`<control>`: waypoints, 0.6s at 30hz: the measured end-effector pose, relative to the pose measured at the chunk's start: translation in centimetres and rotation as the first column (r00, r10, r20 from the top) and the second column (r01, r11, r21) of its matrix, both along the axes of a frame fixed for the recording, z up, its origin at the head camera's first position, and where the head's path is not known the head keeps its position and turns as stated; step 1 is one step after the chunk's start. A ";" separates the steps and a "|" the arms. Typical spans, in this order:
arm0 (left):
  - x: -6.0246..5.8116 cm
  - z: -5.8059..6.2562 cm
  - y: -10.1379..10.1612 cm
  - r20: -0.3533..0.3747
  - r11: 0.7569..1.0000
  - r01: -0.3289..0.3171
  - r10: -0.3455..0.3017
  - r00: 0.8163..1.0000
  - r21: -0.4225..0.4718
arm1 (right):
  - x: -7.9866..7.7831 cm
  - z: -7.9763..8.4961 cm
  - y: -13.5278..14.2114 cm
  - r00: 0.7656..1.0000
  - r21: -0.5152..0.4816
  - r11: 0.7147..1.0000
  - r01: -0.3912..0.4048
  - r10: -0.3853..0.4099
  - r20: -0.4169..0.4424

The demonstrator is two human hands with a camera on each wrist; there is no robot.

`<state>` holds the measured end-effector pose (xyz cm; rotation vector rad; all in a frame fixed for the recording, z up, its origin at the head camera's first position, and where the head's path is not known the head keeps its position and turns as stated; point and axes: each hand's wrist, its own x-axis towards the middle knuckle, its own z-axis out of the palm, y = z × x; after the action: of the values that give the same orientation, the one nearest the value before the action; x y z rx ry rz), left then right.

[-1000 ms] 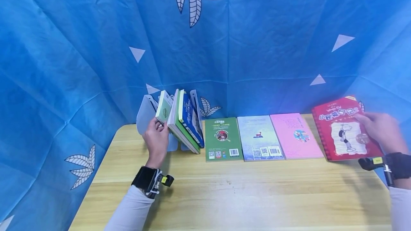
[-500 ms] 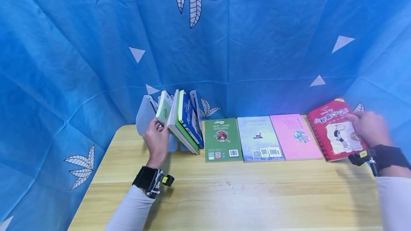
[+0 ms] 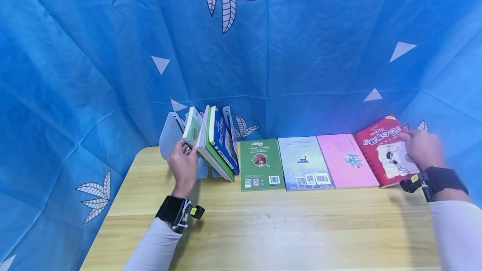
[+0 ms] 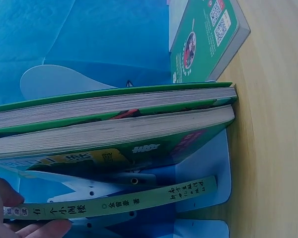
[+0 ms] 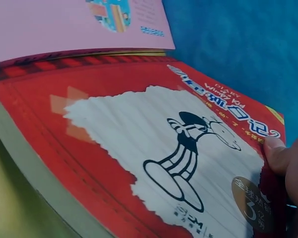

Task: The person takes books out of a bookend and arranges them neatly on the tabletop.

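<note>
My left hand pinches a thin light-green book near one end, its spine lettering showing in the left wrist view. This book leans inside a pale bookend rack, beside a thick green-covered book and a blue book. At the far right, my right hand grips the right edge of a red comic book, thumb on its front cover. The red book is tilted, right side raised, its left edge beside the pink book. The fingers behind it are hidden.
A green book, a pale blue book and a pink book lie flat in a row along the back of the wooden table. A blue cloth hangs behind and at both sides.
My right hand has moved left with the red book, bringing it against or very near the pink book and tilting it more. The left hand has stayed in place.
</note>
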<state>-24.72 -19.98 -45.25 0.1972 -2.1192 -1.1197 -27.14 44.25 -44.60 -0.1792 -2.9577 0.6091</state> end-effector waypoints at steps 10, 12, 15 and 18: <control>0.0 0.1 0.1 0.012 1.000 0.009 -0.009 1.000 0.013 | 0.0 -0.8 -0.2 0.999 0.032 0.999 0.032 -0.031 -0.038; 0.0 0.1 0.1 0.013 1.000 0.005 -0.006 1.000 0.012 | 0.0 -0.9 -0.2 0.999 0.029 0.999 0.034 -0.032 -0.044; 0.1 0.1 0.0 0.010 1.000 0.005 -0.005 1.000 0.011 | 0.1 -1.2 -0.4 0.998 0.017 0.999 0.049 -0.048 -0.045; 0.1 0.0 0.0 0.015 1.000 0.009 -0.009 1.000 0.011 | 0.3 -1.7 -0.4 0.997 0.015 0.998 0.069 -0.068 -0.043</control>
<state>-24.62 -19.96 -45.22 0.2021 -2.1296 -1.1390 -26.82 43.89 -46.27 -0.2619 -2.9017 0.5724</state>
